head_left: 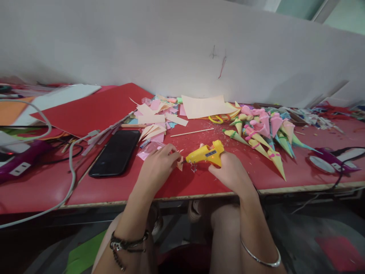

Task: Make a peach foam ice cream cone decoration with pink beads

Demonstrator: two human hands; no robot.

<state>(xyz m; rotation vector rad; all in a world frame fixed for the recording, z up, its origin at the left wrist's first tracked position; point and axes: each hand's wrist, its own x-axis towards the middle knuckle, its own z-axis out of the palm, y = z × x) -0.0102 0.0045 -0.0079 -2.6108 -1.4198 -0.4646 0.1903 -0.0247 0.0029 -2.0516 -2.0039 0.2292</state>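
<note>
My right hand (230,170) is wrapped round the handle of a yellow hot glue gun (203,153), its nozzle pointing left. The nozzle tip meets a small peach-coloured paper piece (180,163) pinched in the fingers of my left hand (160,163). Part of that paper is hidden behind the fingertips. Both hands are just above the red tabletop (182,186), near its front edge. Beyond them lies a thin wooden stick (192,132). Paper scraps (154,131) in pink and cream are heaped behind my left hand.
A black phone (115,154) lies to the left beside a white cable (72,167). Several pastel paper cones (268,133) are piled to the right. Yellow-handled scissors (216,119) and a cream sheet (203,106) lie at the back. Purple power strips (24,161) sit at the left, with another purple device at the right.
</note>
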